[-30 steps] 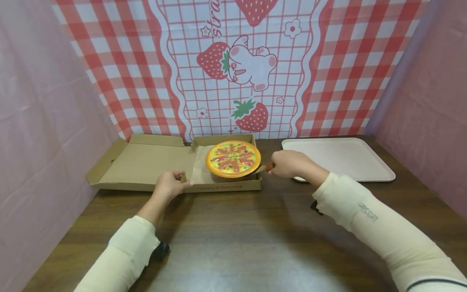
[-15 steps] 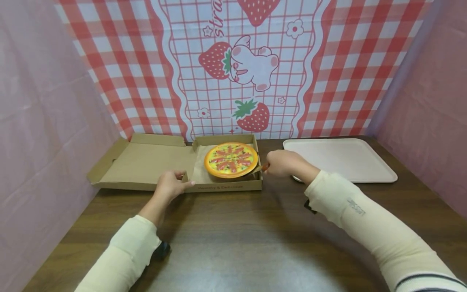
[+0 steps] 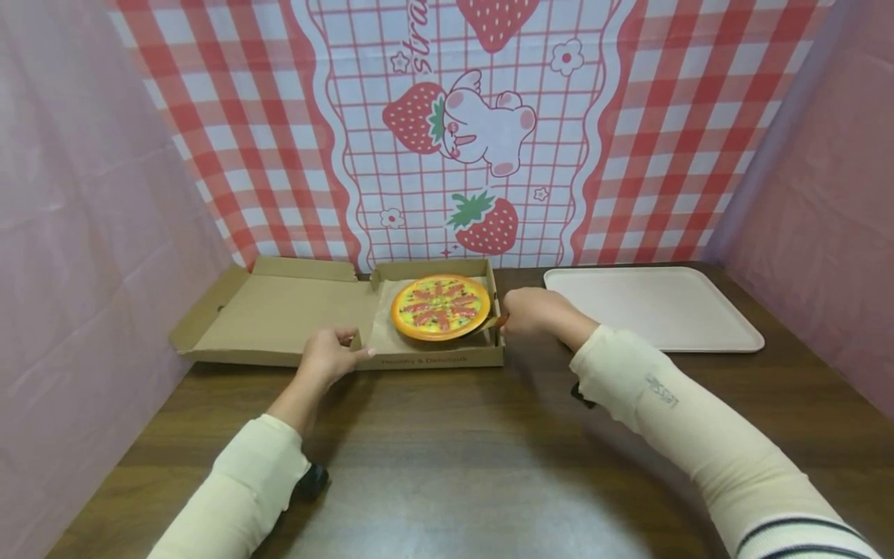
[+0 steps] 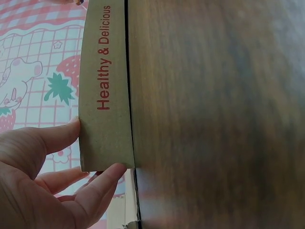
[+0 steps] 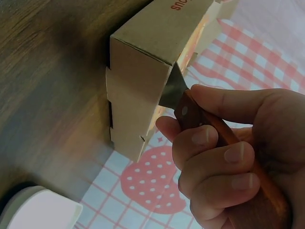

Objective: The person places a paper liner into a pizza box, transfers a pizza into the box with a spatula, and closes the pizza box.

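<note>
A round toy pizza [image 3: 441, 307] with an orange crust lies within the base of an open cardboard pizza box [image 3: 433, 360], over brown lining paper [image 3: 382, 330]. My right hand [image 3: 538, 314] grips the wooden handle of a pizza spatula [image 5: 224, 131]. Its metal blade crosses the box's right wall and reaches under the pizza's near right edge, where the rest is hidden. At the front left corner of the base, my left hand [image 3: 328, 357] pinches the cardboard. The left wrist view shows its thumb on the wall's top edge and fingers at the corner.
The box's lid [image 3: 286, 310] lies folded out to the left. A pale rectangular tray [image 3: 663, 307] sits at the back right of the wooden table [image 3: 447, 466]. A strawberry-patterned cloth [image 3: 461, 116] hangs close behind, and pink cloths flank both sides.
My right hand has moved left with the spatula, up to the box's right wall. The pizza has shifted slightly left and lower into the base. My left hand has stayed at the corner.
</note>
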Action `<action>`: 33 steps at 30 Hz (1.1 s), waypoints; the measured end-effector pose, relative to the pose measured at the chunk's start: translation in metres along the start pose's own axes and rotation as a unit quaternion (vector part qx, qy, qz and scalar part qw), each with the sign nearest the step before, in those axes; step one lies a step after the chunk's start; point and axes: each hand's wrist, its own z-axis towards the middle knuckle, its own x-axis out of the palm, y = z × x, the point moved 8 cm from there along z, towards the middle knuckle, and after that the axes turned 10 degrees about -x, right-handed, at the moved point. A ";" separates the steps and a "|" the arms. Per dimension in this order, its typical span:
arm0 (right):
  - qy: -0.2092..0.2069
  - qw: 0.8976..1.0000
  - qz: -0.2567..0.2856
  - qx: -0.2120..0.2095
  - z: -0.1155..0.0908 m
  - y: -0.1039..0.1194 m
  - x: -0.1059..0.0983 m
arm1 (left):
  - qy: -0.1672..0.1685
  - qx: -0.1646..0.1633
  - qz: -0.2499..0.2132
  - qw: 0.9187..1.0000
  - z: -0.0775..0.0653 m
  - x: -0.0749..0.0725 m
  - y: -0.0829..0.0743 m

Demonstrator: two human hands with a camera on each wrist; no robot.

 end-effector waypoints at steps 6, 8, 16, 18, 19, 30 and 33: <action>0.012 1.000 0.010 0.006 0.006 0.000 0.004 | 0.006 -0.004 -0.006 1.000 0.000 0.001 0.001; 0.016 1.000 0.012 0.011 0.008 0.000 0.005 | 0.007 -0.007 -0.007 1.000 0.000 0.001 0.001; 0.040 0.999 0.021 0.016 0.018 0.002 0.010 | 0.007 -0.009 -0.013 1.000 0.001 0.000 0.001; 0.050 0.999 0.018 0.011 0.020 0.004 0.012 | 0.008 -0.010 -0.016 1.000 0.002 0.000 0.002; 0.055 0.998 0.020 0.010 0.021 0.004 0.012 | 0.009 -0.010 -0.017 1.000 0.001 0.000 0.002; 0.079 0.996 0.032 0.008 0.029 0.012 -0.001 | 0.010 -0.010 -0.018 1.000 0.002 0.001 0.002; 0.089 0.995 0.033 0.009 0.031 0.016 -0.005 | 0.011 -0.012 -0.019 1.000 0.002 0.001 0.003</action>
